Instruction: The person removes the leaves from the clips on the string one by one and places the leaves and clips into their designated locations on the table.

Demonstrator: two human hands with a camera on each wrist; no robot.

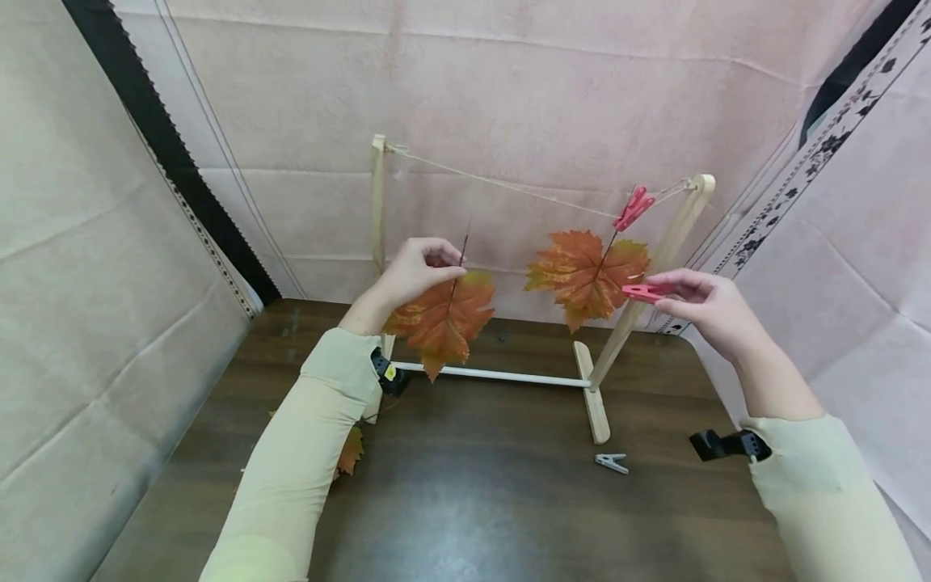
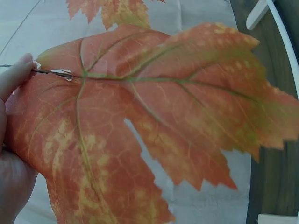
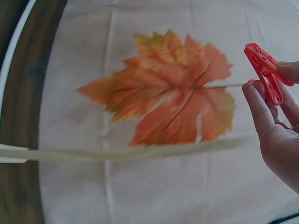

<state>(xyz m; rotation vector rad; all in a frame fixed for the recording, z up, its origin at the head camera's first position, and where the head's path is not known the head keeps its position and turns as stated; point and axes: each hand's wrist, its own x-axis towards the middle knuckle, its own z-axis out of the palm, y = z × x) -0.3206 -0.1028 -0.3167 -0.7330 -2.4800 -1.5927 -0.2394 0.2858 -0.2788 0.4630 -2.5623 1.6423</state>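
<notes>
Left hand (image 1: pixel 413 273) pinches my maple leaf (image 1: pixel 441 320) by its stem, below the string (image 1: pixel 509 187) of the wooden rack (image 1: pixel 658 267). Right hand (image 1: pixel 709 307) pinches a red clothespin (image 1: pixel 646 292) beside the hung leaf (image 1: pixel 587 276); I see a grey clothespin (image 1: pixel 611 463) by the rack's foot.

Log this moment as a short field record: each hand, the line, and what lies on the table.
left hand: pinches the stem of a loose orange leaf, held up below the string
right hand: pinches a red clothespin
string: stretched between two wooden posts
hung leaf: clipped to the string by another red peg
table: grey clothespin near the rack's foot; another leaf partly hidden by the left sleeve
</notes>
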